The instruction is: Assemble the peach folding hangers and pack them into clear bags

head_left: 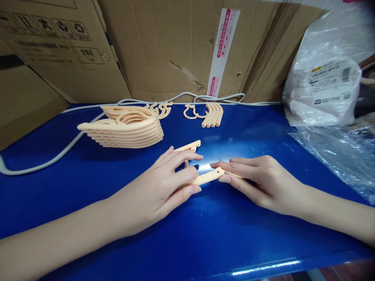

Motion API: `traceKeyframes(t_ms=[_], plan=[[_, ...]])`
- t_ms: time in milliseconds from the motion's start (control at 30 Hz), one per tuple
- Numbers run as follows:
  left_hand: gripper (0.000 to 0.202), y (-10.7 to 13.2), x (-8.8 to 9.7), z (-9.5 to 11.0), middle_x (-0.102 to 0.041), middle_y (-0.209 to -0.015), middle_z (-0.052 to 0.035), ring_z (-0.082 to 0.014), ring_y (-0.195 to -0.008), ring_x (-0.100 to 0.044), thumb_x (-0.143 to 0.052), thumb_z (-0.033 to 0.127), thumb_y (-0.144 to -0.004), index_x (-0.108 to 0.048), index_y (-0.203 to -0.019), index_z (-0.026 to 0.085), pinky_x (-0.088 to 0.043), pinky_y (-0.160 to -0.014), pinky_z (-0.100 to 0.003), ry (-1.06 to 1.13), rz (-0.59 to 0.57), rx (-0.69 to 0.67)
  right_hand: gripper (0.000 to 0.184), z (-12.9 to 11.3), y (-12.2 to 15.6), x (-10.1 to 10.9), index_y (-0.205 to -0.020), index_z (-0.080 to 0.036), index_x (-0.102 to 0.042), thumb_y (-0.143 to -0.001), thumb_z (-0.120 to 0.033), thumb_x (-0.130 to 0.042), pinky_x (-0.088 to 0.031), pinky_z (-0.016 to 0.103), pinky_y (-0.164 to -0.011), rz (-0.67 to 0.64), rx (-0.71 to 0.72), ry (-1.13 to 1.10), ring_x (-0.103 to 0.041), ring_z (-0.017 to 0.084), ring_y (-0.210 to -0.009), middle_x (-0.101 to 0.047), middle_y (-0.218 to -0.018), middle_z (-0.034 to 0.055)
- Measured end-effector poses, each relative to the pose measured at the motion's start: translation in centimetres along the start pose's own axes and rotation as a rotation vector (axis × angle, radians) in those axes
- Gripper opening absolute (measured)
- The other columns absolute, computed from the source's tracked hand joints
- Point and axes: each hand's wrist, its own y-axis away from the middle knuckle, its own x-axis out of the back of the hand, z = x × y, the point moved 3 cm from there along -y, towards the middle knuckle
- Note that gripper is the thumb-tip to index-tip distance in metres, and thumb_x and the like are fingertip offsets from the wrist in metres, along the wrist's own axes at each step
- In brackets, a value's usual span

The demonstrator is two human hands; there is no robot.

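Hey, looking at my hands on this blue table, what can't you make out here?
All in the head view:
Cream part: its far end and underside are hidden by the left hand.
Thin cream piece: mostly covered by the right hand.
White label, right: its fine print is too small and blurred.
Left carton: its small text is blurred.
Dark thing: cut off by the right edge.

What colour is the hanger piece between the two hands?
The hanger piece is pale peach, seen best in the head view.
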Motion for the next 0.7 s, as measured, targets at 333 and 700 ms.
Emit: traceKeyframes(t_ms=[333,700], plan=[[0.02,0.07,0.0,-0.01,-0.056,-0.141,-0.0022,-0.0179,-0.148,-0.04,-0.041,0.028,-0.109,-0.061,-0.104,0.026,-0.021,-0.13,-0.044,-0.035,0.007,-0.046,0.031,-0.28,0.09,-0.03,-0.116,-0.011,-0.072,-0.107,-0.024,-0.046,-0.041,0.025,-0.051,0.082,0.103,0.255,-0.059,0.012,-0.055,-0.065,-0.072,0.0008],[0.023,-0.12,0.22,0.07,-0.061,-0.135,-0.0025,-0.018,-0.143,-0.046,-0.042,0.029,-0.108,-0.059,-0.095,0.024,-0.023,-0.129,-0.044,-0.034,0.004,-0.051,0.035,0.35,-0.26,-0.86,-0.084,-0.021,-0.051,-0.11,-0.037,-0.036,-0.031,0.026,-0.047,-0.127,-0.135,0.009,-0.047,0.01,-0.044,-0.053,-0.06,-0.0051]])
